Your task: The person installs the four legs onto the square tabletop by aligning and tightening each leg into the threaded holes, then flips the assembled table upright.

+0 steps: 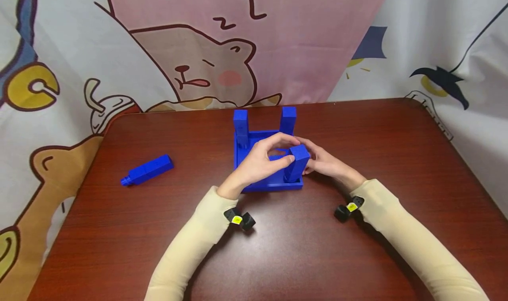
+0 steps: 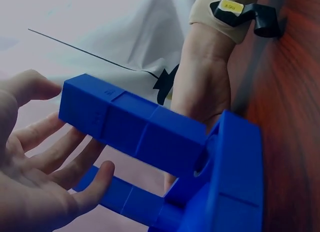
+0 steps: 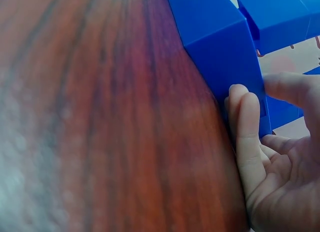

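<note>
A shallow blue square base [image 1: 271,187] with a raised rim lies on the table, like a small upturned tabletop. At its near right corner stands a slightly tilted blue square leg [image 1: 296,166]. My left hand [image 1: 259,159] holds this leg near its top, thumb on one side and fingers round the other. In the left wrist view, the leg's lower end [image 2: 192,159] meets the round socket in the corner. My right hand [image 1: 327,162] grips the base's right edge, its fingers [image 3: 248,122] against the outer wall. Two more blue legs [image 1: 240,124] [image 1: 288,118] stand at the far corners.
A loose blue leg [image 1: 148,170] with a threaded end lies at the left of the brown wooden table [image 1: 278,257]. A cartoon-printed curtain [image 1: 309,40] hangs behind the table's far edge. Small black cameras [image 1: 242,220] are strapped on both wrists.
</note>
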`<state>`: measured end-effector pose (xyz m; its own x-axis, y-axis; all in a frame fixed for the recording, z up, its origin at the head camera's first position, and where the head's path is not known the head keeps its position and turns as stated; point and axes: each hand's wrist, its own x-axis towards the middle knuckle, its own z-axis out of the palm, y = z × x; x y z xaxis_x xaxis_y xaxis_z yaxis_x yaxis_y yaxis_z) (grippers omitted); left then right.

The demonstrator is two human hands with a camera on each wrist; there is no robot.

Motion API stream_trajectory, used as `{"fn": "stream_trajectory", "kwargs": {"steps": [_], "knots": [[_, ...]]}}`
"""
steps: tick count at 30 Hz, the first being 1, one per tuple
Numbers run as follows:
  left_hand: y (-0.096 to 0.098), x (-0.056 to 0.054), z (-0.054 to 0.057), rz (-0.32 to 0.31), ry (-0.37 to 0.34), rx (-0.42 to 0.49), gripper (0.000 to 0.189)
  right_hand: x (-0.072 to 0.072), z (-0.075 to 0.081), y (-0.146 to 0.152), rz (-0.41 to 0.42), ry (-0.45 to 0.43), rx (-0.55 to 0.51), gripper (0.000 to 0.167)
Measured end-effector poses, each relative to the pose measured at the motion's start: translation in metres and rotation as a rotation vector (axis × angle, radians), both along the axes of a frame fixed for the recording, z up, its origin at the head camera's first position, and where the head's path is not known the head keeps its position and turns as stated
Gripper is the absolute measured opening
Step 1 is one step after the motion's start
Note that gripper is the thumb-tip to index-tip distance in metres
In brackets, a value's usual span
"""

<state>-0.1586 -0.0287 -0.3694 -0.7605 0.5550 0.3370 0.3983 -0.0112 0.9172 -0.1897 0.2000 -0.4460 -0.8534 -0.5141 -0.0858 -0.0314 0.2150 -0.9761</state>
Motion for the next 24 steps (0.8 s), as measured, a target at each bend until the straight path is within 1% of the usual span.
{"fn": "stream_trajectory", "kwargs": {"steps": [4, 10, 14, 17, 20, 24], "knots": [[0.004, 0.003, -0.003, 0.036, 0.017, -0.006, 0.03, 0.0, -0.001, 0.001, 0.005, 0.009, -0.01, 0.074], [0.007, 0.006, -0.005, 0.059, 0.037, -0.011, 0.034, 0.0, -0.001, 0.002, 0.012, 0.041, -0.03, 0.085], [0.007, 0.006, -0.005, 0.058, 0.027, -0.012, 0.032, 0.001, 0.0, 0.002, 0.011, 0.03, -0.026, 0.079], [0.007, 0.005, -0.006, 0.037, 0.023, 0.0, 0.028, 0.001, 0.001, 0.001, 0.012, 0.026, -0.016, 0.072], [0.008, 0.002, -0.007, 0.001, 0.014, 0.022, 0.027, 0.001, 0.001, 0.0, 0.012, 0.024, -0.011, 0.069], [0.012, -0.002, -0.01, -0.062, -0.061, 0.083, 0.031, 0.0, 0.001, 0.0, 0.014, 0.021, -0.015, 0.07]]}}
